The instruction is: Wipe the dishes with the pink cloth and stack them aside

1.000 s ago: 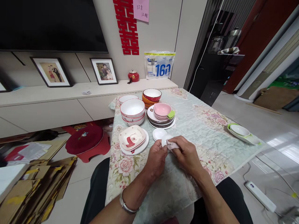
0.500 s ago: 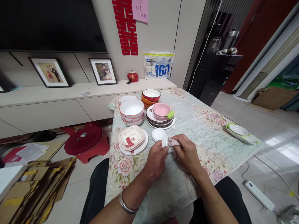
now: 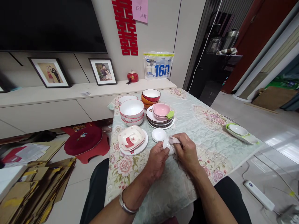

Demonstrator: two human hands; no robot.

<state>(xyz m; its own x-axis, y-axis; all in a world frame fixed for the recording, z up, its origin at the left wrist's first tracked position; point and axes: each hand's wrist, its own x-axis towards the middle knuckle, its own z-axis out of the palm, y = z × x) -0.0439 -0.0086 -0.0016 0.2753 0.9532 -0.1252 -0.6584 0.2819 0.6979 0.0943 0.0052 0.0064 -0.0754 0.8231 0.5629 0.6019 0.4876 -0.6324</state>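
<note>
While left hand (image 3: 157,159) pinches small white dish (image 3: 166,144) | right hand (image 3: 187,153): narrow grip on pale cloth (image 3: 174,140)

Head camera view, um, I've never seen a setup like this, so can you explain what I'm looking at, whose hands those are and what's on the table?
There's no machine here: the two bare hands belong to the person wearing the camera on their head, so you look forward and down as they do. The left hand, with a bangle on its wrist, holds what looks like a small white dish. The right hand holds a pale cloth against it. On the flowered tablecloth stand white bowls, orange bowls, pink bowls on stacked plates, a patterned dish on a white plate, and, off to the right, a green-edged dish.
</note>
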